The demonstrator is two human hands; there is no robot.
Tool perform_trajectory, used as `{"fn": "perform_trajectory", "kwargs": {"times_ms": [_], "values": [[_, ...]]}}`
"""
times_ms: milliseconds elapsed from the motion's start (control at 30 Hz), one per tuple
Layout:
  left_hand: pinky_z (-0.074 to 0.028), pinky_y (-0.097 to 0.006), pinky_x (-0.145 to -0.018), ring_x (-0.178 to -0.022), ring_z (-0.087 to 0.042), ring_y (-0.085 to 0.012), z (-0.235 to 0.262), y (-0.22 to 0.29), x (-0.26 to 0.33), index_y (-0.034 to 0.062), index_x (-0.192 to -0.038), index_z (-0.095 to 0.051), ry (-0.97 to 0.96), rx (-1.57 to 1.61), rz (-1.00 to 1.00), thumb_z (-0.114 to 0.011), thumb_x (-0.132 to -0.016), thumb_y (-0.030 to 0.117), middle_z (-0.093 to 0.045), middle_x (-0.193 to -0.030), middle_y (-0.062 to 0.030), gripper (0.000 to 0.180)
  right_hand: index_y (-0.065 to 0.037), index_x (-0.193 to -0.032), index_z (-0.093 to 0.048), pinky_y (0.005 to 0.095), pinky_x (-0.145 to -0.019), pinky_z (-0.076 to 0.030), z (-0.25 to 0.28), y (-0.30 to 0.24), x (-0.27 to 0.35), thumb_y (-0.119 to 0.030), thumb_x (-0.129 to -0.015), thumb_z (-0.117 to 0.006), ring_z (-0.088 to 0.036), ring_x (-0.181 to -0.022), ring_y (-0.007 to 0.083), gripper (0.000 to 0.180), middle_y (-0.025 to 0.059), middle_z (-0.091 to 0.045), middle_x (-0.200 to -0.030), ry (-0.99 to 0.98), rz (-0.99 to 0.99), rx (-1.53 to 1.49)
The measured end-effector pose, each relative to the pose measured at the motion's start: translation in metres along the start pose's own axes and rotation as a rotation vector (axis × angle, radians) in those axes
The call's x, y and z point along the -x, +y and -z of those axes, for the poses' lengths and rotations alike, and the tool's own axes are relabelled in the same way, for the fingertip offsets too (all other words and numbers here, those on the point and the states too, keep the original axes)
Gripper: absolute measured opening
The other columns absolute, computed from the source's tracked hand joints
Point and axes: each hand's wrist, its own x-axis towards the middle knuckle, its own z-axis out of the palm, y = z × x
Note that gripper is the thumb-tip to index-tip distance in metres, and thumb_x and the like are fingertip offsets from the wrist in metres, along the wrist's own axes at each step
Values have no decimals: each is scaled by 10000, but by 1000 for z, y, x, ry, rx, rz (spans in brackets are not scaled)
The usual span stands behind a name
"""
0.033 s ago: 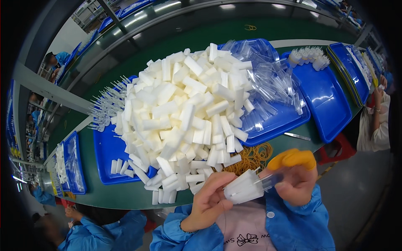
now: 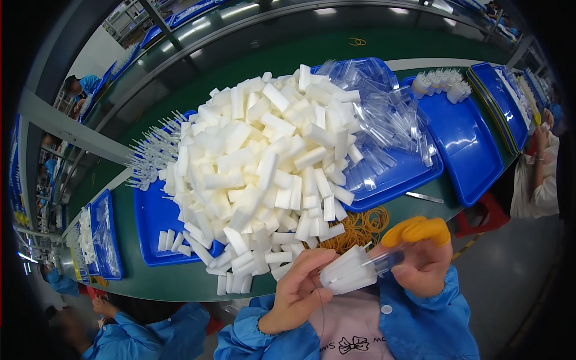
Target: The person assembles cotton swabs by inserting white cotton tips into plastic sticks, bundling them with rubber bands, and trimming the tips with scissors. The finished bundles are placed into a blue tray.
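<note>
White foam sticks bundle [image 2: 349, 270] clenched between left hand [image 2: 298, 294] and right hand [image 2: 420, 264] grips.

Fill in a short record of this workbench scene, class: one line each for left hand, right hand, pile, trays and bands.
left hand: grips a bundle of white foam sticks
right hand: wears yellow finger covers, holds a clear tube at the bundle
pile: loose white foam sticks heaped on the blue trays
trays: blue trays on a green bench
bands: rubber bands beside the pile
</note>
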Motion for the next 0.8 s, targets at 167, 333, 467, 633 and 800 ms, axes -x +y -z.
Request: {"fn": "perform_trajectory", "kwargs": {"times_ms": [167, 333, 467, 633, 800], "values": [[-326, -357, -1028, -1218, -412, -234, -1, -1, 0, -64, -1329, -384, 44, 11, 12, -591, -890, 96, -363, -1285, -136, 512, 34, -1082, -532, 363, -844, -501, 2, -4, 1, 73, -706, -699, -636, -965, 269, 413, 199, -623, -1028, -10, 49, 231], [-369, -339, -978, -1161, -447, -233, -3, 7, -1, -53, -1277, -471, 11, -194, -1, -615, -881, 136, -413, -1238, -142, 462, 38, -1014, -590, 341, -826, -505, 0, -4, 4, 51, -679, -740, -650, -922, 251, 367, 184, -650, -997, 72, 36, 294], [-413, -330, -925, -1105, -495, -245, -2, 9, -1, -32, -1232, -538, -9, -391, -66, -642, -851, 126, -456, -1189, -153, 426, 40, -1008, -599, 334, -807, -512, 3, -2, 4, 31, -677, -749, -654, -896, 254, 364, 189, -654, -990, 87, 33, 278], [-443, -326, -886, -1051, -539, -247, -3, 13, -3, -19, -1208, -571, -34, -482, -89, -644, -842, 112, -459, -1186, -156, 395, 53, -1011, -605, 334, -778, -526, 5, 3, 9, 14, -680, -756, -657, -882, 257, 366, 185, -657, -977, 92, 44, 268], [-449, -310, -873, -1034, -555, -235, -6, 16, -6, -16, -1205, -576, -58, -514, -69, -628, -860, 121, -456, -1176, -144, 375, 57, -985, -618, 339, -756, -534, 3, 0, 9, 9, -684, -756, -660, -876, 264, 335, 187, -657, -984, 104, 73, 269]]}}
